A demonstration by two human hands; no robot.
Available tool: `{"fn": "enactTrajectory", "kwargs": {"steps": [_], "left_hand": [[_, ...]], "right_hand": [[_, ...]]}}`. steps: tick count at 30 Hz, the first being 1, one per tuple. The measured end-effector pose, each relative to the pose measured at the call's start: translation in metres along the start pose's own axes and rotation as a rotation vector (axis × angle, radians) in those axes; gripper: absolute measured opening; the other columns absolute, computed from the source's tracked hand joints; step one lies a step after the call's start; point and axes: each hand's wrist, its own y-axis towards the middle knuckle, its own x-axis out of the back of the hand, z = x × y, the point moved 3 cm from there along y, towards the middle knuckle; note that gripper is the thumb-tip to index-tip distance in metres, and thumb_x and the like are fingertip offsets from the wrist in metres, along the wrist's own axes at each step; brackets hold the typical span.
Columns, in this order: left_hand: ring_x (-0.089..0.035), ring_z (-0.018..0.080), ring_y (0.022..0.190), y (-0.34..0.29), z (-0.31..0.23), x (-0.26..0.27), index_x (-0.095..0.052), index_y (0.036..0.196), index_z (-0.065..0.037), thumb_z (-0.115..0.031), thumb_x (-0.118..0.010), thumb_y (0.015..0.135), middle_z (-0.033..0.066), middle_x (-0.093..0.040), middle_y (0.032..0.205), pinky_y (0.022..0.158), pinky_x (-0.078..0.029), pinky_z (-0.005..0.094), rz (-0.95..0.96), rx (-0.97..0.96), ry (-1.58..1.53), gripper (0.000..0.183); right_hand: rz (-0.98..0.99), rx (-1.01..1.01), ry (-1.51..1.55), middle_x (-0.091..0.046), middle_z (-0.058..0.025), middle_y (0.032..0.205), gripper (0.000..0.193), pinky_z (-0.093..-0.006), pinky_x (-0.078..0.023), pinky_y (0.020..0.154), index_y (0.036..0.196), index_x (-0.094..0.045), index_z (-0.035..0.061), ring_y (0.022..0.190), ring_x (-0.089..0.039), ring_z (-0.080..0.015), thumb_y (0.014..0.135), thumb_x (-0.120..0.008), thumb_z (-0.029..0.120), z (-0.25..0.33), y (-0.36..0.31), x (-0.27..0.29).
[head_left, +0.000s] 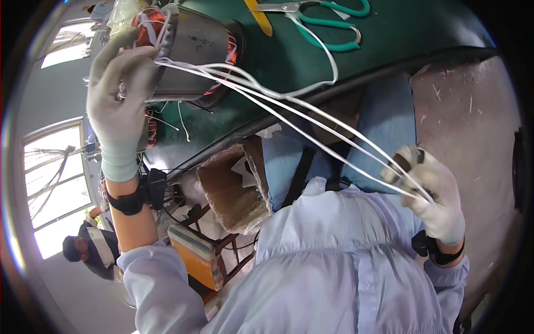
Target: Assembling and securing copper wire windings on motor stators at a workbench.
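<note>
A grey metal stator [194, 50] with red-brown copper windings at both ends lies on the green tabletop [400, 28]. My left hand [122, 92], in a pale glove, is at its left end, with fingers curled round white wires [311, 118] where they leave the windings. Those wires run taut down across my lap to my right hand [436, 192], gloved too and closed on their far ends. One loose white wire loops over the table edge beside green-handled scissors [328, 33]. My left fingertips are partly hidden behind the hand.
A yellow-handled tool [259, 18] lies left of the scissors. Below the table edge stands an open cardboard box [231, 186], with a wooden chair [194, 253] nearby. Another person [94, 247] is at far left, near the windows. Scraps litter the floor [461, 117] at right.
</note>
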Motion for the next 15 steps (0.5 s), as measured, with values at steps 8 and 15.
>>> {"fn": "enactTrajectory", "kwargs": {"steps": [8,15], "left_hand": [[-0.063,0.0212,0.099,0.018,0.063,0.003,-0.067,0.109,0.002,-0.013,-0.057,0.100,0.0101,-0.067,0.106,0.088,-0.048,0.0336,0.430,0.298,-0.155,0.019],[-0.062,0.0171,0.097,0.015,0.055,-0.004,-0.061,0.118,0.004,-0.004,-0.056,0.098,0.0091,-0.066,0.101,0.089,-0.048,0.0302,0.585,0.231,-0.186,0.023]], "right_hand": [[-0.250,0.172,-0.327,-0.059,-0.0077,0.086,0.047,-0.0295,-0.045,0.071,0.096,-0.062,-0.0035,0.075,-0.056,-0.0145,0.104,-0.054,0.042,0.024,0.106,-0.006],[-0.421,-0.298,0.106,-0.064,-0.0147,0.131,0.026,-0.0321,-0.053,0.088,0.118,-0.067,-0.0030,0.101,-0.066,-0.0213,0.098,-0.056,0.007,-0.039,0.026,0.048]]}}
